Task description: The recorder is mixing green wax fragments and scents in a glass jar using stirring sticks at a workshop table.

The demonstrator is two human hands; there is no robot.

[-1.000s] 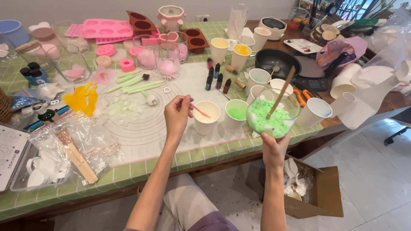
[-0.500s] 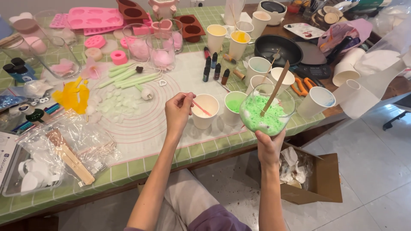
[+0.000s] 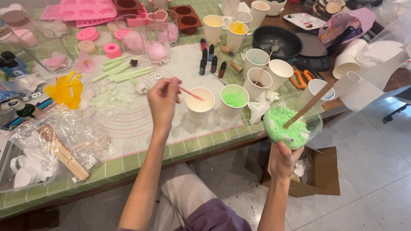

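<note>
left hand (image 3: 162,100) fingers grasp pink stick (image 3: 188,93), tip still over white cup (image 3: 200,105) | right hand (image 3: 283,160) grips glass of green mix (image 3: 291,127), now drawn off tabletop (image 3: 128,164) edge

Two bare forearms are reaching up from the bottom of the view, with the person sitting below them, knees showing between the arms. The left hand (image 3: 163,100) is stretching forward and slightly inward, its back facing the camera, wrist straight, fingers curling together in a pinch at the fingertips. The right hand (image 3: 282,159) is sitting lower and further out to the side, palm turning upward, fingers and thumb wrapping in a cupped grip from underneath. The two hands are staying well apart, neither touching the other.
</note>
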